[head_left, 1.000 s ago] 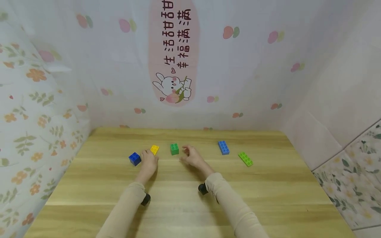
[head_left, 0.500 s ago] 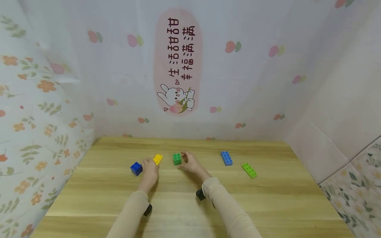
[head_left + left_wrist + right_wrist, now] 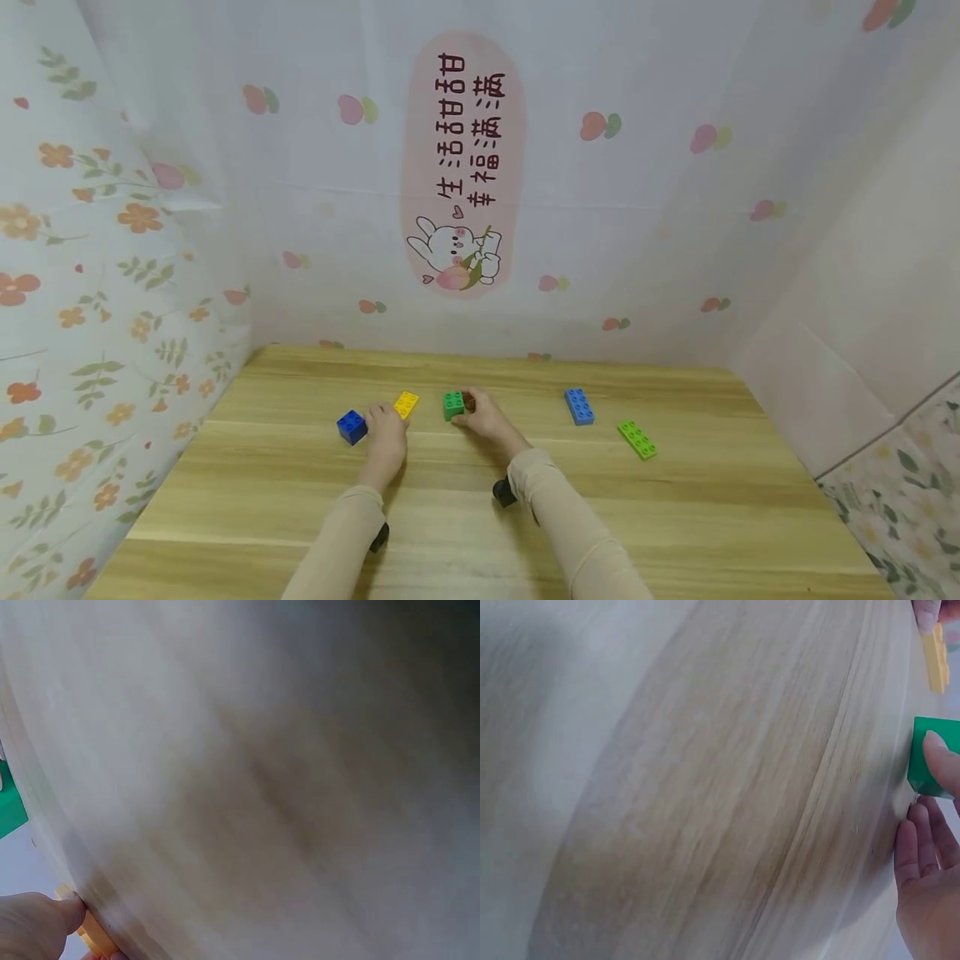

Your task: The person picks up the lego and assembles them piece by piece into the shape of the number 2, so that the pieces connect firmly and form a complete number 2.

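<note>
My left hand (image 3: 386, 437) pinches the near end of a flat yellow toy building brick (image 3: 407, 403) lying on the table. In the left wrist view the thumb lies against one side of the yellow brick (image 3: 96, 935), with a fingertip at its lower end. A square green building brick (image 3: 453, 406) with studs on top stands just right of the yellow one. My right hand (image 3: 487, 419) holds it from the right. In the right wrist view the thumb presses on a face of the green brick (image 3: 920, 754), and the other fingers are curled below it.
A dark blue square brick (image 3: 352, 427) sits just left of my left hand. Farther right lie a long light blue brick (image 3: 579, 407) and a flat lime green brick (image 3: 637, 440). Patterned cloth (image 3: 337, 225) hangs behind the wooden table (image 3: 675, 517).
My right hand has moved left to the green brick and taken hold of it. The left hand stays at the yellow brick. The head view has tilted up a little.
</note>
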Motion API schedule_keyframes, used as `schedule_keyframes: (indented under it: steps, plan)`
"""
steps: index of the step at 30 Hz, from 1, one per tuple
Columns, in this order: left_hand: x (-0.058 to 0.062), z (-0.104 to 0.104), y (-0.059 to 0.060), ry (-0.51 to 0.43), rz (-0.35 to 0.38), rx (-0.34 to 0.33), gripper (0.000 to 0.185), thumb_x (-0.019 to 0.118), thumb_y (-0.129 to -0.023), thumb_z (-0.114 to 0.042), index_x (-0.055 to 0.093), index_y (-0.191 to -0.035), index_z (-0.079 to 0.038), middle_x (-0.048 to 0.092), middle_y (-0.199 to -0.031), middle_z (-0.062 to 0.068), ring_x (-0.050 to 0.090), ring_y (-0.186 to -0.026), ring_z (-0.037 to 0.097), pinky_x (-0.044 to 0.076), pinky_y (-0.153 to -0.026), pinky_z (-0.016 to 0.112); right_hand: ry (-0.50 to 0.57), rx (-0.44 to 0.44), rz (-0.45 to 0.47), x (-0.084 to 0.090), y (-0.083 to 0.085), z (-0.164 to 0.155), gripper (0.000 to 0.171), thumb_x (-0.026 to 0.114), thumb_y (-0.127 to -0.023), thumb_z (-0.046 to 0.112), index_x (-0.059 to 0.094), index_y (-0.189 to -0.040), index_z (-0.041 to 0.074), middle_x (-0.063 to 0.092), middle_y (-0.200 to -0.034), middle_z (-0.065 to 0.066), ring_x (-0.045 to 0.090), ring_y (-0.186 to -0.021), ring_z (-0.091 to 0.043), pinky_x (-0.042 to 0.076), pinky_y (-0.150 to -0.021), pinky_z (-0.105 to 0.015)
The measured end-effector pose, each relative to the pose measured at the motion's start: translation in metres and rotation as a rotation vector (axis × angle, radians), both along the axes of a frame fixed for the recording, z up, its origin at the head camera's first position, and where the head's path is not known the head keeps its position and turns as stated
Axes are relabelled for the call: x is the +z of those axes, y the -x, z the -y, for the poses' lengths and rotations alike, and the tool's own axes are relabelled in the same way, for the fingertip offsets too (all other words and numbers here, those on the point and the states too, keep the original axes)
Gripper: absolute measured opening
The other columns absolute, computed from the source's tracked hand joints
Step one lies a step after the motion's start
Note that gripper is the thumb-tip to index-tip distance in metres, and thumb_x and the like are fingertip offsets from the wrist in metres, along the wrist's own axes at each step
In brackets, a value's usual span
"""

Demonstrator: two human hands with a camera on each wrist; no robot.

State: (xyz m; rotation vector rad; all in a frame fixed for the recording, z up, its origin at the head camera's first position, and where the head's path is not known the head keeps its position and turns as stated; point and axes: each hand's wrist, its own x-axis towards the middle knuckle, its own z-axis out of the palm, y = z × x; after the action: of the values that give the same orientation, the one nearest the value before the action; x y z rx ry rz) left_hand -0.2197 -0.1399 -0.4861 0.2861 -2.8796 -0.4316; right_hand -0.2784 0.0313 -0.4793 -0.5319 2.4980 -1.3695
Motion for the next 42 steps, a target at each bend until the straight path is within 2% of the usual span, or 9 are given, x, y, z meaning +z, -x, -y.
schedule_keyframes:
  steps: [5,8,11,14,20,25,29,34,42]
  plan:
    - [0.001,0.000,-0.004,-0.026,0.041,0.006,0.043,0.063,-0.086,-0.017,0.048,-0.103,0.019,0.050,-0.092,0.028,0.042,-0.083,0.033,0.036,-0.078,0.041,0.010,-0.015,0.071,0.000,-0.007,-0.007,0.047,0.066,-0.081,0.004,0.047,-0.123,-0.005,0.053,-0.117,-0.019,0.052,-0.106,-0.029,0.047,-0.091,-0.037]
    - [0.008,0.006,-0.003,-0.063,0.096,0.004,0.044,0.061,-0.087,-0.017,0.045,-0.105,0.020,0.049,-0.094,0.029,0.042,-0.085,0.034,0.037,-0.080,0.041,0.001,-0.019,0.087,0.007,-0.008,-0.013,0.047,0.066,-0.082,0.006,0.047,-0.124,-0.003,0.054,-0.116,-0.017,0.052,-0.105,-0.027,0.048,-0.089,-0.036]
    - [0.020,0.013,0.002,-0.110,0.152,-0.011,0.040,0.060,-0.088,-0.015,0.045,-0.102,0.019,0.048,-0.095,0.030,0.042,-0.087,0.037,0.037,-0.080,0.043,-0.029,-0.016,0.056,0.018,-0.006,-0.021,0.049,0.065,-0.084,0.008,0.045,-0.127,-0.002,0.053,-0.118,-0.018,0.052,-0.106,-0.029,0.047,-0.090,-0.038]
    - [0.032,0.021,0.009,-0.124,0.204,-0.058,0.035,0.059,-0.088,-0.013,0.047,-0.099,0.018,0.050,-0.096,0.031,0.044,-0.091,0.039,0.038,-0.082,0.045,-0.045,-0.034,0.041,0.029,-0.003,-0.032,0.053,0.065,-0.084,0.010,0.043,-0.131,0.000,0.052,-0.122,-0.018,0.052,-0.109,-0.030,0.047,-0.091,-0.039]
    - [0.053,0.028,0.021,-0.175,0.333,-0.168,0.038,0.057,-0.089,-0.012,0.049,-0.115,0.014,0.050,-0.110,0.031,0.044,-0.100,0.039,0.039,-0.090,0.047,-0.044,-0.079,0.018,0.046,-0.002,-0.054,0.053,0.065,-0.084,0.011,0.043,-0.131,0.002,0.052,-0.122,-0.018,0.052,-0.109,-0.030,0.047,-0.091,-0.039]
    - [0.068,0.023,0.026,-0.227,0.406,-0.236,0.031,0.058,-0.088,-0.013,0.054,-0.108,0.010,0.056,-0.102,0.021,0.048,-0.086,0.025,0.046,-0.079,0.037,-0.030,-0.071,-0.010,0.055,-0.005,-0.073,0.051,0.063,-0.085,0.008,0.043,-0.131,0.000,0.052,-0.122,-0.020,0.052,-0.108,-0.032,0.047,-0.089,-0.039]
    - [0.071,0.015,0.026,-0.272,0.438,-0.308,0.035,0.058,-0.088,-0.015,0.052,-0.111,0.011,0.055,-0.104,0.020,0.048,-0.085,0.023,0.045,-0.075,0.033,-0.023,-0.065,-0.019,0.054,-0.011,-0.088,0.051,0.064,-0.085,0.010,0.043,-0.130,-0.001,0.053,-0.121,-0.021,0.053,-0.107,-0.032,0.048,-0.090,-0.039]
    - [0.070,0.003,0.024,-0.312,0.488,-0.387,0.043,0.056,-0.090,-0.021,0.045,-0.120,0.009,0.052,-0.116,0.023,0.049,-0.093,0.025,0.045,-0.083,0.036,-0.043,-0.081,-0.039,0.047,-0.021,-0.105,0.051,0.066,-0.083,0.010,0.045,-0.128,-0.003,0.055,-0.120,-0.021,0.054,-0.105,-0.032,0.048,-0.090,-0.039]
    - [0.064,-0.026,0.018,-0.285,0.432,-0.534,0.042,0.062,-0.087,-0.017,0.049,-0.115,0.013,0.056,-0.109,0.025,0.053,-0.094,0.028,0.047,-0.086,0.040,-0.083,-0.119,-0.019,0.034,-0.039,-0.129,0.052,0.066,-0.084,0.015,0.045,-0.129,0.002,0.055,-0.120,-0.019,0.055,-0.105,-0.031,0.048,-0.089,-0.040]
